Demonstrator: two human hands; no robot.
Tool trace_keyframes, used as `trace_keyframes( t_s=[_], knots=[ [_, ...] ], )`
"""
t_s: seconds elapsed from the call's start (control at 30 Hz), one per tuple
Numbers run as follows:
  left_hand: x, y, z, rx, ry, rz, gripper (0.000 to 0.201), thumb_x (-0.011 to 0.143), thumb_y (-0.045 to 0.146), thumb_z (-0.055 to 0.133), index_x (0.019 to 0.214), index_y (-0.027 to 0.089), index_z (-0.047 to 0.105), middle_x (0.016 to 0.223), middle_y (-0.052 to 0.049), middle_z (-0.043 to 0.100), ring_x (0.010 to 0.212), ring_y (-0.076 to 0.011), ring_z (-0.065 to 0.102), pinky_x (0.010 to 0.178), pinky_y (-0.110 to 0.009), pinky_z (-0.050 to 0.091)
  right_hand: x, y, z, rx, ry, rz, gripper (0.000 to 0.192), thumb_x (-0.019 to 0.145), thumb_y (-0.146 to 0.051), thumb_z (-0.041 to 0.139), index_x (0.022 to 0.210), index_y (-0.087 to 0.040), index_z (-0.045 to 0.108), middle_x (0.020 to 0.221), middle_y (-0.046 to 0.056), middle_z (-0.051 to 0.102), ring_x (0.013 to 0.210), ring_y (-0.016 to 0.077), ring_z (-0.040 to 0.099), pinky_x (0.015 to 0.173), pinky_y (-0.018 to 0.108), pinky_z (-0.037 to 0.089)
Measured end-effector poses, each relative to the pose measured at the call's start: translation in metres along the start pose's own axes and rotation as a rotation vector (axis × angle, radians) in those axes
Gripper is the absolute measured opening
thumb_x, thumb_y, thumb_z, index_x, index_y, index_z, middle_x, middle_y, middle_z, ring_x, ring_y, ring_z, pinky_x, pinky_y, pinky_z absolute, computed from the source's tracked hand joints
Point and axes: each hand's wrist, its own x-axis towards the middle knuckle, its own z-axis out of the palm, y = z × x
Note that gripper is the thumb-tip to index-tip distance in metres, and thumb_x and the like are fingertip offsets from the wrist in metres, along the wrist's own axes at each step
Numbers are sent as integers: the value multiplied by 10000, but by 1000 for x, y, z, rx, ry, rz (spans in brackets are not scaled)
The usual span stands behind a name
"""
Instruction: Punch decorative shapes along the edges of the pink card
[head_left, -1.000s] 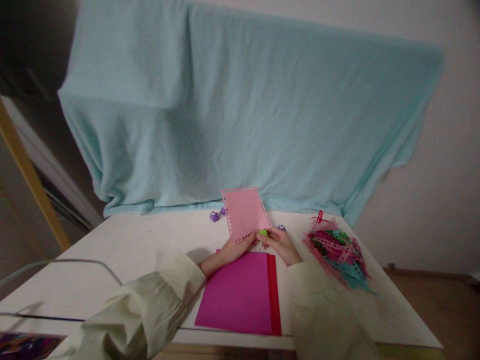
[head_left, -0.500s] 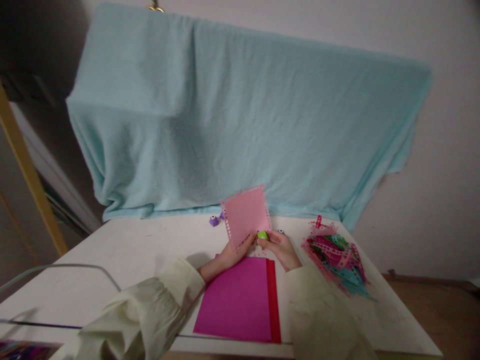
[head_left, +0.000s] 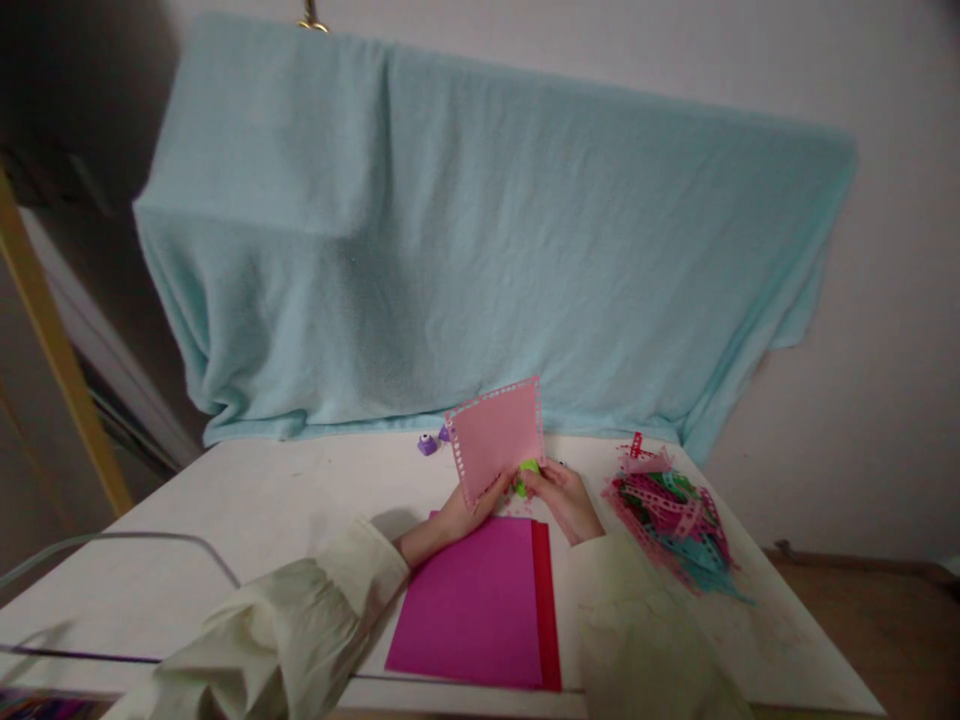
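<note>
Left hand holds pink sheet; right hand grips green punch.

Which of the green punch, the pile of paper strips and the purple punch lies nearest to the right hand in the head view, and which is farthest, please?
From the right hand:
1. Green punch, held at its fingertips against the pink sheet.
2. Pile of paper strips, on the table to its right.
3. Purple punch, at the table's back, left of the pink sheet.
</note>
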Motion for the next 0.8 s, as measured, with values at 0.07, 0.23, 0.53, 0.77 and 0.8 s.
trace_keyframes(
  t_s=[0.07,0.23,0.53,0.77,0.8],
  knots=[
    [0,-1,1,-5,-4,8,322,943,367,414,1071,163,627,969,-73,667,1016,-199,581,1017,-392,410,0,0,0,20,5,1,350,694,-452,760,870,-160,681,818,52,651,718,170,563,635,285,427],
    [-2,-7,2,-4,-18,33,300,939,350,429,1030,165,647,988,-76,671,987,-193,593,1021,-385,415,-1,-3,1,85,-28,29,296,723,-439,741,823,-174,655,783,28,620,686,153,541,630,278,418],
    [-2,-1,0,-63,-80,18,339,949,344,416,1150,143,602,1103,-95,656,1034,-196,587,1018,-385,428,-3,-5,3,131,-54,70,282,727,-412,746,809,-171,627,789,18,592,660,134,521,593,263,404],
    [-2,-4,1,-70,-89,47,346,947,357,422,1126,128,610,1101,-100,655,1024,-200,585,996,-379,441,-3,-2,0,102,-55,73,295,736,-419,737,821,-158,627,757,20,592,634,125,509,557,245,385],
    [-2,-5,1,-70,-93,48,349,948,359,419,1122,125,611,1094,-100,657,1017,-199,587,991,-376,444,-2,-1,0,91,-56,70,295,740,-421,733,822,-158,628,749,18,588,631,125,506,555,244,381]
  ],
)
